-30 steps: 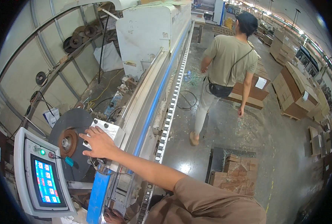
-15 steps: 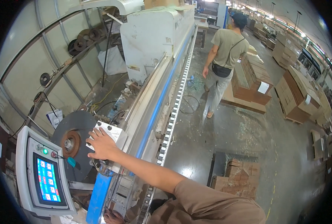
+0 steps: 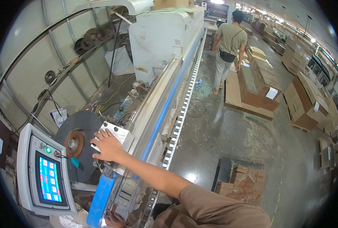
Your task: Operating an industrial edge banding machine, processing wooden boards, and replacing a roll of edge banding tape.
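**A spread right hand [image 3: 110, 147] on the white block [image 3: 125, 136], a co-worker [image 3: 230, 42] farther off**

At far left stands a control panel [image 3: 26, 167], its touch screen [image 3: 49, 179] lit and a green button [image 3: 48, 150] glowing above it. A teal tag [image 3: 74, 162] hangs beside the panel, in front of a large dark reel [image 3: 86, 170] with a brown core.

Next comes a blue cover [image 3: 101, 201]. Above it, the right hand lies over the white block, palm down, fingers fanned and slightly bent; it touches the top but grips nothing. The block sits at the near end of the long machine, between the reel and the rail, with two dark knobs showing past the fingers.

The left hand [image 3: 115, 220] shows only in part, low by the blue cover; whether it has hold of anything can't be made out.

Rightward run a blue strip [image 3: 165, 117] and a toothed conveyor [image 3: 172, 143]. Beyond these is the change: the co-worker has walked farther along the aisle, back turned, and now stands beside the stacked brown panels [image 3: 266, 81]. The view has swung slightly, but the right hand stays on the block, so the work there seems unaffected.
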{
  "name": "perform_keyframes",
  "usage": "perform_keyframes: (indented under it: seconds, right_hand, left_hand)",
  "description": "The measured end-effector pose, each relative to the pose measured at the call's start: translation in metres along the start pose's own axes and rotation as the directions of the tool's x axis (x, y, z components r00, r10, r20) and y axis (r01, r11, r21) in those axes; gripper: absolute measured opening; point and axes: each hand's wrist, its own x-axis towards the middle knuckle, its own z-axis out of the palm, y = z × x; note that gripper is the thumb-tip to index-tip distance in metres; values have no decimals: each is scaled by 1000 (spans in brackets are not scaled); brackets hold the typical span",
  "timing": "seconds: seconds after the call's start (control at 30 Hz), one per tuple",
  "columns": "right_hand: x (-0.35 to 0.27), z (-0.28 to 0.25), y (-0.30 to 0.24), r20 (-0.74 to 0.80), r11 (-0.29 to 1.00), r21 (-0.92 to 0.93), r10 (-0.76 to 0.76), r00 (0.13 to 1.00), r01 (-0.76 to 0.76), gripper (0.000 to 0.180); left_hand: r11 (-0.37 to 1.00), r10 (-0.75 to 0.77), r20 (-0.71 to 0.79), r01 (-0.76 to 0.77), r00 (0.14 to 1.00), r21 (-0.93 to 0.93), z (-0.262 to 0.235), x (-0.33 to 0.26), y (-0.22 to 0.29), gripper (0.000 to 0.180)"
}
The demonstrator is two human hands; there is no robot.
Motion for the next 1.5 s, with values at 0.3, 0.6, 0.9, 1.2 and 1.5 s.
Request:
perform_keyframes:
  seconds: [0.3,0.6,0.9,1.2,1.5]
  right_hand:
    - [-1,1,0,-38,1000,-27,-3,999,2,62]
    - [2,4,0,-41,1000,4,-25,999,25,65]
    - [-2,5,3,-98,999,4,-31,995,32,63]
    - [-4,4,7,-120,998,63,-21,993,29,64]
    - [-1,9,4,-105,999,42,10,994,-5,64]
  left_hand:
    - [1000,-13,2,13,1000,25,4,-2,-6,30]
    - [991,-130,68,128,989,29,1,0,-3,33]
    - [991,-136,116,136,984,6,-4,5,3,36]
    - [989,-145,144,143,979,26,13,-14,-5,49]
    - [999,-24,97,21,995,31,18,-23,-14,50]
